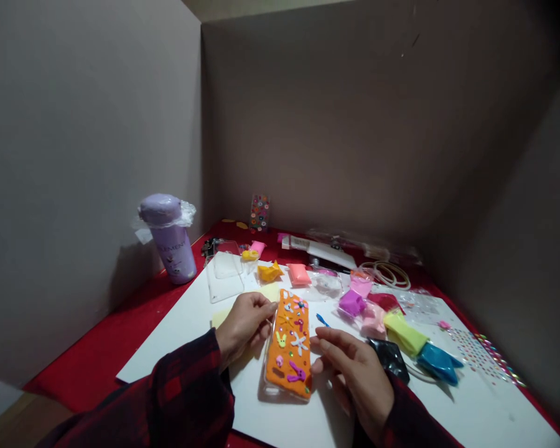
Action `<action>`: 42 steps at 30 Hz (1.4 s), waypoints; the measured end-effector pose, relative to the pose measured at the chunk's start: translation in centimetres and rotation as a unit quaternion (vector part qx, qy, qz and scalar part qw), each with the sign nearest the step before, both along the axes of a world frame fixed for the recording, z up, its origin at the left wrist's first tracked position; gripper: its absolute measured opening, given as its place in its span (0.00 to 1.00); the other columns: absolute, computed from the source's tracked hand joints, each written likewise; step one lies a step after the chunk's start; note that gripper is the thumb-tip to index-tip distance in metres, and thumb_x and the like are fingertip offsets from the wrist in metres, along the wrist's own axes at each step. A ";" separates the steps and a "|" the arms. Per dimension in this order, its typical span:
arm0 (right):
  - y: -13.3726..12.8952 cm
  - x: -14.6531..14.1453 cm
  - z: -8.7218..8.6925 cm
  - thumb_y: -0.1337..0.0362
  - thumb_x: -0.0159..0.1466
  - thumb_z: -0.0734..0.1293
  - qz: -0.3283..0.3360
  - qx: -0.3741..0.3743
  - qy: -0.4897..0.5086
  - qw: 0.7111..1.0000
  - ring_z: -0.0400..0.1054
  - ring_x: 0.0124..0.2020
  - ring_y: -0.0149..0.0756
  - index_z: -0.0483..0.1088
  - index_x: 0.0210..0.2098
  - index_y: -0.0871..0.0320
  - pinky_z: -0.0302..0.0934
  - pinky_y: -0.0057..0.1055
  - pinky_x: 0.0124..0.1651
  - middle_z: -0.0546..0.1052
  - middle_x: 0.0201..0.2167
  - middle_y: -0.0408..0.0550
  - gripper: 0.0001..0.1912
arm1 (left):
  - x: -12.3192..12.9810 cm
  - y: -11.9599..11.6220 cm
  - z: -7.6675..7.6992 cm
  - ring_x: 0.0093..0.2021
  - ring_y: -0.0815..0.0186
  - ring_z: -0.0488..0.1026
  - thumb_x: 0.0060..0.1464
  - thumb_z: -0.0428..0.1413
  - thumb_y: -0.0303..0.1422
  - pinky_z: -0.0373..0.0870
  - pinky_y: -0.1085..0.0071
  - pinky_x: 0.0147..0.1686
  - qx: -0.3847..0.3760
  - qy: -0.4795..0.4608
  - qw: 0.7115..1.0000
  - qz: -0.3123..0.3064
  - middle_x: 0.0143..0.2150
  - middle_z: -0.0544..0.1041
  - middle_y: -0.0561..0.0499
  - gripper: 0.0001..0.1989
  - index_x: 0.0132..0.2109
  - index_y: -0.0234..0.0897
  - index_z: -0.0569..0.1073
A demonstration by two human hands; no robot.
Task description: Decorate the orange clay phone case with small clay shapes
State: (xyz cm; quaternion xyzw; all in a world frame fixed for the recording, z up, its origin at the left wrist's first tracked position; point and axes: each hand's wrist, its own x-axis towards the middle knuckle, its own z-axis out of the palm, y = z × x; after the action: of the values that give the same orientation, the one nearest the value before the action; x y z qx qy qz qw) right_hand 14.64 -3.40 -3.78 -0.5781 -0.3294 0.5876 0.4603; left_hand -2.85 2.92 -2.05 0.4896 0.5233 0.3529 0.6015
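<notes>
A phone case (287, 354) covered in orange clay stands tilted above the white board, its decorated side toward me. Small clay bunnies, flowers and shiny gems dot its surface. My left hand (245, 326) pinches the upper left edge of the case between thumb and curled fingers. On the other side, my right hand (352, 373) has its fingers stretched toward the right edge; whether the fingertips touch it, I cannot tell. Just behind the right fingers lies a small blue tool (322, 320). Pale yellow paper (221, 317) shows partly behind my left hand.
Wrapped clay packs, including yellow (406, 333), blue (438, 363) and black (389, 359), lie to the right beside gem sheets (478, 351). A clear case (224, 283) is at the back left. A purple tumbler (170, 242) stands by the left wall; a decorated case (260, 213) leans behind.
</notes>
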 end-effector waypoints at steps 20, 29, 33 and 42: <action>0.2 0.2 -0.1 0.51 0.54 0.64 0.000 0.024 -0.034 0.999 0.50 0.05 0.20 0.63 0.43 0.63 0.38 0.16 0.07 0.73 0.16 0.45 0.24 | 0.3 -0.4 -0.7 0.18 0.74 0.64 0.40 0.63 0.39 0.59 0.77 0.21 0.024 -0.134 0.989 0.050 0.19 0.68 0.56 0.19 0.24 0.34 0.60; 1.0 0.5 0.3 0.48 0.56 0.65 0.057 0.025 0.063 0.996 0.53 0.06 0.20 0.65 0.46 0.63 0.40 0.16 0.08 0.72 0.16 0.44 0.27 | 0.0 -0.8 0.1 0.27 0.72 0.69 0.46 0.62 0.33 0.65 0.73 0.31 -0.020 -0.265 0.964 0.006 0.26 0.70 0.54 0.15 0.28 0.33 0.62; 1.3 0.8 0.6 0.51 0.54 0.68 0.094 0.034 0.118 0.988 0.49 0.06 0.17 0.66 0.41 0.62 0.39 0.15 0.09 0.71 0.18 0.42 0.23 | 0.2 -1.1 0.1 0.27 0.72 0.69 0.44 0.63 0.33 0.65 0.74 0.31 -0.032 -0.289 0.957 0.000 0.25 0.69 0.54 0.15 0.27 0.33 0.63; 1.9 1.8 0.0 0.52 0.57 0.66 0.119 0.002 0.157 0.980 0.44 0.07 0.18 0.66 0.37 0.61 0.39 0.16 0.10 0.65 0.11 0.38 0.18 | -0.4 -0.3 0.0 0.29 0.67 0.73 0.50 0.58 0.38 0.68 0.71 0.32 -0.075 -0.250 0.965 0.022 0.30 0.73 0.46 0.13 0.31 0.30 0.68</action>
State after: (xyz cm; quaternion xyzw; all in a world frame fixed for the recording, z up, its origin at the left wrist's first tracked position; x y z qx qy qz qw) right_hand 16.40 -1.53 -3.74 -0.4344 -0.3208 0.7207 0.4348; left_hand -3.21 2.65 -2.01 0.3280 0.3913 0.4371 0.7404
